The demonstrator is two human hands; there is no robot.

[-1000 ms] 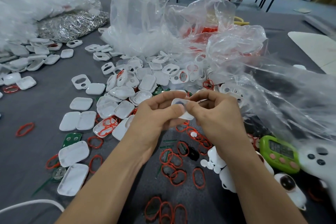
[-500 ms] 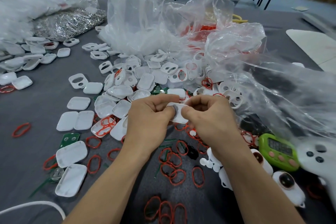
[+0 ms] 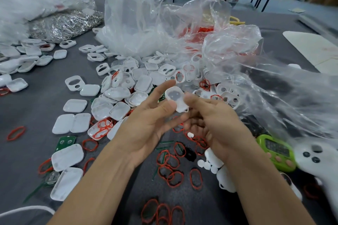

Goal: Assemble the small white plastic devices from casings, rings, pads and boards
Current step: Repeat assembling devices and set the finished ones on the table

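Casing (image 3: 176,99), white, pinched mid-air at centre of frame.
Gripped by thumb of left hand (image 3: 151,117) on lower-left edge and fingertip of right hand (image 3: 217,122) on right edge, both hands equally near; long axis upper left to lower right, greyish window faced to camera, small lug at lower end. Red rings (image 3: 172,170) scattered below.

Green timer (image 3: 276,151) sat lower right, white controller (image 3: 318,159) just beside it, crumpled clear plastic bags (image 3: 139,14) upper centre, silvery bag (image 3: 64,23) upper left.
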